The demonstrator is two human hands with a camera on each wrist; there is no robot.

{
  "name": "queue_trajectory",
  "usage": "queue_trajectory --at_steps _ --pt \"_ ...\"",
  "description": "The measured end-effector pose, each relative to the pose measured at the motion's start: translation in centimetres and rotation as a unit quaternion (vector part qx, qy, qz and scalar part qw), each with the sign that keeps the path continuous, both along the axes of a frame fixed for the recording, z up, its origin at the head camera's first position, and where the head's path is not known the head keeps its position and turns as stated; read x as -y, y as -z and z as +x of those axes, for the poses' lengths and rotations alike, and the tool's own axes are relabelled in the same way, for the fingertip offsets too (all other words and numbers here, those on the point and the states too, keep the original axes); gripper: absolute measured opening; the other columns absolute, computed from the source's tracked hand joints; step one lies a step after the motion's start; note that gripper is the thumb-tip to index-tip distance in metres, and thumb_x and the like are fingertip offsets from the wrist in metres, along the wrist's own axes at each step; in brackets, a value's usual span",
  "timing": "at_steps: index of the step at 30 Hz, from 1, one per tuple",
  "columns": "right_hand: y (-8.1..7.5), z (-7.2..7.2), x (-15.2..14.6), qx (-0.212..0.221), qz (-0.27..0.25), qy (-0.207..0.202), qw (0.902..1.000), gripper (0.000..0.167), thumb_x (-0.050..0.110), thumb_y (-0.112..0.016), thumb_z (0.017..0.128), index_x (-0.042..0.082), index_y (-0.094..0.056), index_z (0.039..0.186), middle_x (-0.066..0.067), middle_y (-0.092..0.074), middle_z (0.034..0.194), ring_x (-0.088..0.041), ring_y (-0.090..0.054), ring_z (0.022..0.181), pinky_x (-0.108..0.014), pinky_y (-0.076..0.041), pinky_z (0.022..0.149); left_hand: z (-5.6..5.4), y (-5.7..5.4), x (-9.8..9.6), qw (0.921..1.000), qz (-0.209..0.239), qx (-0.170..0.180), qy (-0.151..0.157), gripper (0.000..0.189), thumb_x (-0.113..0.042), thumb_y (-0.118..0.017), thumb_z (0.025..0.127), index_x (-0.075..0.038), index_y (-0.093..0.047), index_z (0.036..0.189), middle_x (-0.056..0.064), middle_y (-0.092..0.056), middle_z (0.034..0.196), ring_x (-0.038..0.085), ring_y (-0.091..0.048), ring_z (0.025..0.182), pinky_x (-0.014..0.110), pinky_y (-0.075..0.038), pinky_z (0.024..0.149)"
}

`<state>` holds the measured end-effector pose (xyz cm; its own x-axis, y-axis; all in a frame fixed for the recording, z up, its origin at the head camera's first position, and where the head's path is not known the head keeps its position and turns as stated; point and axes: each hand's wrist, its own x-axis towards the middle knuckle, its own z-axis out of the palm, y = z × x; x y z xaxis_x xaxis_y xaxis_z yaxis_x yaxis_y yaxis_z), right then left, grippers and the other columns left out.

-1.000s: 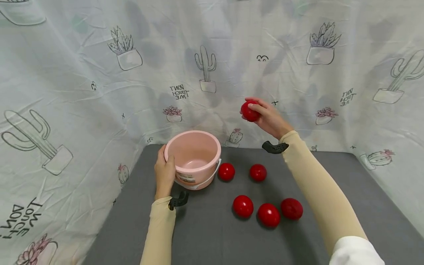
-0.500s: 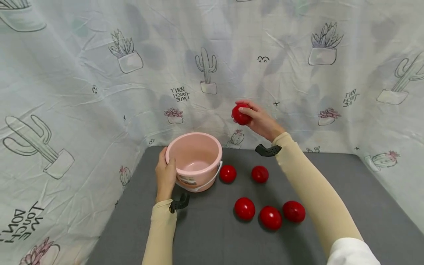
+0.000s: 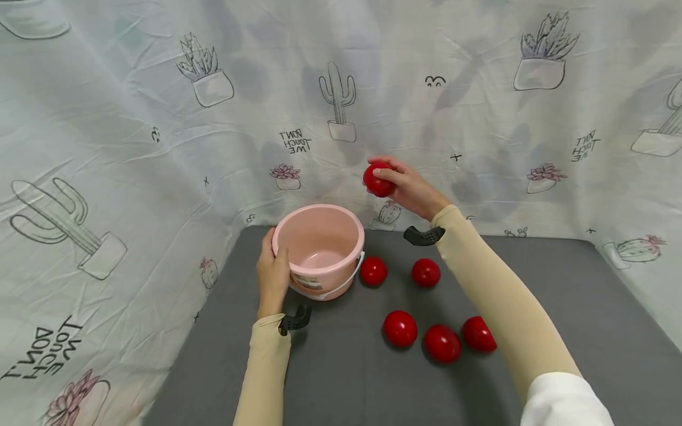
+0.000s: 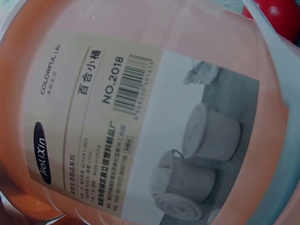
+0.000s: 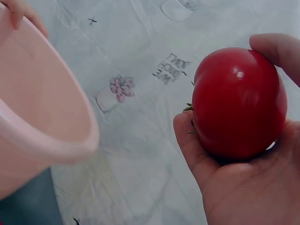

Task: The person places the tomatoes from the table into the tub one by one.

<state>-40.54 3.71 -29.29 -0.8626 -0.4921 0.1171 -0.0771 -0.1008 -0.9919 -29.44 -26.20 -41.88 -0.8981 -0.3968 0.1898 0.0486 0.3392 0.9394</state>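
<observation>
My left hand (image 3: pixel 273 275) grips the left rim of a pink plastic bucket (image 3: pixel 333 280), thumb over the edge. The bucket stands upright, and no tomato shows inside it. In the left wrist view its paper label (image 4: pixel 89 136) fills most of the picture. My right hand (image 3: pixel 418 192) holds a red tomato (image 3: pixel 376 180) in the air, up and to the right of the bucket's mouth. Green leaf tips show on that tomato (image 5: pixel 239 103) in the right wrist view, with thumb and fingers around it.
Several more tomatoes lie on the dark grey table (image 3: pixel 341 378). One tomato (image 3: pixel 373 271) is right beside the bucket; another tomato (image 3: pixel 478 334) is partly covered by my right forearm. A white curtain (image 3: pixel 394 106) with cactus drawings surrounds the table's back and sides.
My right hand has carried the tomato leftward, closer to the bucket. The left hand keeps its grip on the rim. The head view has shifted slightly.
</observation>
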Motion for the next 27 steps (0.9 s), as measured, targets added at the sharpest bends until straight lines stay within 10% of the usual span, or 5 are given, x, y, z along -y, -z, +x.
queue_trajectory --at_steps 27 --pt "3.3 0.3 8.7 0.044 0.031 -0.088 0.9946 0.045 0.013 -0.058 0.096 0.011 -0.050 0.140 -0.012 -0.049 0.142 -0.029 -0.049 0.128 -0.034 -0.054 0.097 -0.4 0.0 0.4 0.9996 0.020 -0.018 0.012 0.057 -0.023 -0.045 0.098 -0.021 -0.041 0.155 0.008 -0.046 0.158 0.027 -0.045 0.143 0.051 -0.037 0.119"
